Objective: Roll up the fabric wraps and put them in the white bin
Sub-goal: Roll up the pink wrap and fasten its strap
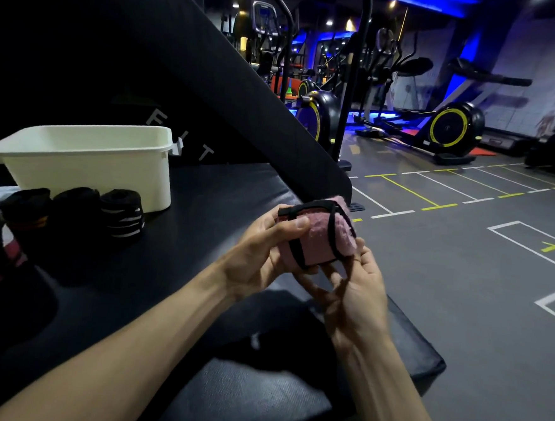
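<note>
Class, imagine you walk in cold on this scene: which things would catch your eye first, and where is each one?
First, the pink wrap with black straps, gripped between the left hand and right hand over the edge of the black bench. Next, the white bin standing at the far left of the bench, with three rolled black wraps lined up in front of it. Behind, yellow-rimmed exercise machines glow under blue light.

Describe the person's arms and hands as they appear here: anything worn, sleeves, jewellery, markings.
Both forearms are bare right down to the bottom edge of the picture, with no sleeve in view. The left hand and right hand wear no gloves, and no rings, watch, bands or markings show on either wrist.
</note>
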A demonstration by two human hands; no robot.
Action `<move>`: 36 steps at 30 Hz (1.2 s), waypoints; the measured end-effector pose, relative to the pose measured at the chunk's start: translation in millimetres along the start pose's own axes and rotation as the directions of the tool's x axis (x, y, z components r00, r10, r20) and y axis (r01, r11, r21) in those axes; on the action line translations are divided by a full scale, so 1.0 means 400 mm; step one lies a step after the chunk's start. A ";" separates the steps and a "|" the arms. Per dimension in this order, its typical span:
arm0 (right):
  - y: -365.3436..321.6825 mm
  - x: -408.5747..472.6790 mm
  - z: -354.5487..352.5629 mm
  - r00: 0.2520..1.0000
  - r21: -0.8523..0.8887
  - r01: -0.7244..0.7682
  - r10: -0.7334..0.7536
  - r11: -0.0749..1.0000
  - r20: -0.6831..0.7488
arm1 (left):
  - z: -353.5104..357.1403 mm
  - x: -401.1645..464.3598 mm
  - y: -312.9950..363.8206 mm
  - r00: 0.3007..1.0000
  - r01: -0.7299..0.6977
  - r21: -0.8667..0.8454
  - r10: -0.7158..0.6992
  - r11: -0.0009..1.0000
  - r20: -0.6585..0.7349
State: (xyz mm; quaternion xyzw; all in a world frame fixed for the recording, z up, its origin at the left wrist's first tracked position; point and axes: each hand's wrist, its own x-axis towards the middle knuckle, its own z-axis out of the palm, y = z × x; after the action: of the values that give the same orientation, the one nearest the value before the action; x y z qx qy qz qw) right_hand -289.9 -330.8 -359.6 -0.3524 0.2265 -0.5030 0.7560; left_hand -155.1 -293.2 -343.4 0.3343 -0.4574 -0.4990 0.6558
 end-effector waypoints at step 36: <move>-0.005 -0.001 -0.078 0.800 -0.824 0.542 -0.399 0.163 0.448 | -0.045 -0.007 0.114 0.921 -0.375 0.924 0.083 -0.078 0.381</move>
State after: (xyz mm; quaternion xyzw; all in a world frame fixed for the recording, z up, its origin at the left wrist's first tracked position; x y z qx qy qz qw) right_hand -313.0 -340.2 -378.4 -0.7992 0.3010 -0.4652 0.2328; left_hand -122.6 -278.0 -309.8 0.5635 -0.7875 0.0693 0.2398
